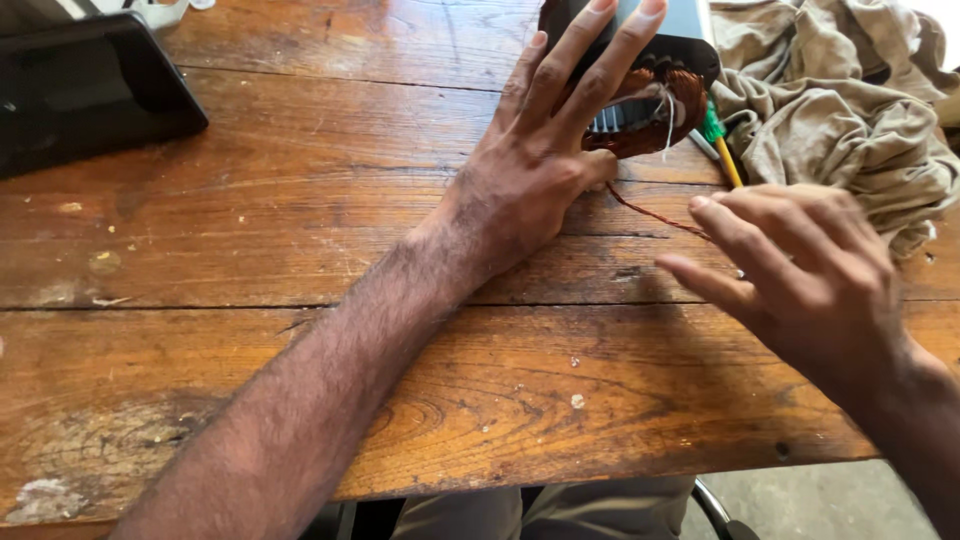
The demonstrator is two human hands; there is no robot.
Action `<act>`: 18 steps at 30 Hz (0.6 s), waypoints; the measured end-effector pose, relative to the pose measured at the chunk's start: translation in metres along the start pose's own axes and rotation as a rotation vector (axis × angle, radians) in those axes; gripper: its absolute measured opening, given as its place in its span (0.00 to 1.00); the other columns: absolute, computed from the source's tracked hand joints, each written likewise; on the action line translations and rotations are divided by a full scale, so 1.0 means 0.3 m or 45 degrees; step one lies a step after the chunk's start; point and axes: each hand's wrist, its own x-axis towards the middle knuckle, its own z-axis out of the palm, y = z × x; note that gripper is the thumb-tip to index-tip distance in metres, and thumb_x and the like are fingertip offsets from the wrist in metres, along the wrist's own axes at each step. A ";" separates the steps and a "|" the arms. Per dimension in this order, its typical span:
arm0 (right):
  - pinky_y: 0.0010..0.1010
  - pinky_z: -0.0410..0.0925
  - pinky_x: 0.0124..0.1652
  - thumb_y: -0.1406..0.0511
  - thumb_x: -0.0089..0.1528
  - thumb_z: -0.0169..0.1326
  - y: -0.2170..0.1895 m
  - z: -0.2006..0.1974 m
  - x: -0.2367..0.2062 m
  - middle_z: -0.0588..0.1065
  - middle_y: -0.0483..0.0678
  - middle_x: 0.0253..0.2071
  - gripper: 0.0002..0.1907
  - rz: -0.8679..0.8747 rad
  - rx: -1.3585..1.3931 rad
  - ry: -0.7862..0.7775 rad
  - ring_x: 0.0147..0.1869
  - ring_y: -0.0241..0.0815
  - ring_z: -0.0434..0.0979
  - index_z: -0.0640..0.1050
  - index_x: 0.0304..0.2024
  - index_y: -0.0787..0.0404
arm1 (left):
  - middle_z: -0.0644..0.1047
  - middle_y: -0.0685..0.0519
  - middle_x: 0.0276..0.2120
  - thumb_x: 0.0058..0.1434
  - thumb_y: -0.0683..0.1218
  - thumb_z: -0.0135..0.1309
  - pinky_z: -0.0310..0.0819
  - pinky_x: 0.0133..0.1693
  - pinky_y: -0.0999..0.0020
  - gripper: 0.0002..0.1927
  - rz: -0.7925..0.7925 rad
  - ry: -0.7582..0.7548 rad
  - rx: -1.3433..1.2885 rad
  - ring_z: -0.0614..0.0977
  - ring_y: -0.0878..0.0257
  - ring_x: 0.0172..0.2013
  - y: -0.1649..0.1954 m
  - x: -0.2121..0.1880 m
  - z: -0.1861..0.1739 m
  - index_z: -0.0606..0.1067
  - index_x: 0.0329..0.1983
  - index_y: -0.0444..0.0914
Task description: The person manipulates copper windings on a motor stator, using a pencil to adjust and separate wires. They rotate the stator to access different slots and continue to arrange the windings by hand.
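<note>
Head view looks down on a worn wooden plank surface (300, 200) with both bare arms stretched across it. At the far edge, right of centre, lies a motor stator (655, 60): a grey metal housing with reddish-brown copper windings (690, 100) showing at its near end, and a thin white strand hanging over the coil.

Left hand (530, 170) rests against the stator with the fingers (575, 70) spread flat and long over the housing, the thumb pressing near the lower edge of the copper coil. It is wide open, bracing the part rather than closing around it.

A thin copper wire (655, 213) runs from under the coil down and to the right across the wood. Right hand (800, 265) sits at the far end of that wire, near the right edge of the surface, loosely open with the fingers half curled and the thumb pointing left. The wire reaches its fingertips, but whether they pinch it I cannot tell.

Just beside the stator on the right, a screwdriver with a green and yellow handle (722, 150) pokes out from under a crumpled beige cloth (840, 100). A dark flat case (85, 90) lies at the far left corner, well apart from the hands.
</note>
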 end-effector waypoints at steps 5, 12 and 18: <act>0.35 0.76 0.43 0.66 0.63 0.63 0.016 0.002 -0.026 0.82 0.49 0.35 0.09 -0.079 0.022 0.042 0.41 0.42 0.82 0.83 0.42 0.65 | 0.36 0.57 0.80 0.73 0.45 0.59 0.42 0.80 0.43 0.04 -0.006 -0.029 -0.010 0.35 0.57 0.79 -0.010 -0.003 0.009 0.83 0.41 0.44; 0.30 0.71 0.30 0.59 0.67 0.57 0.027 0.055 -0.082 0.79 0.46 0.27 0.11 1.150 0.795 -0.443 0.27 0.34 0.76 0.83 0.38 0.58 | 0.39 0.56 0.80 0.73 0.46 0.60 0.42 0.80 0.43 0.12 -0.005 -0.055 -0.017 0.36 0.57 0.79 -0.019 -0.004 0.020 0.81 0.31 0.46; 0.29 0.72 0.27 0.54 0.66 0.55 0.033 0.040 -0.073 0.78 0.46 0.26 0.16 1.703 1.599 -0.514 0.26 0.35 0.76 0.82 0.40 0.58 | 0.38 0.57 0.81 0.76 0.46 0.59 0.41 0.80 0.45 0.14 0.002 -0.058 -0.019 0.35 0.58 0.78 -0.018 0.000 0.019 0.81 0.31 0.46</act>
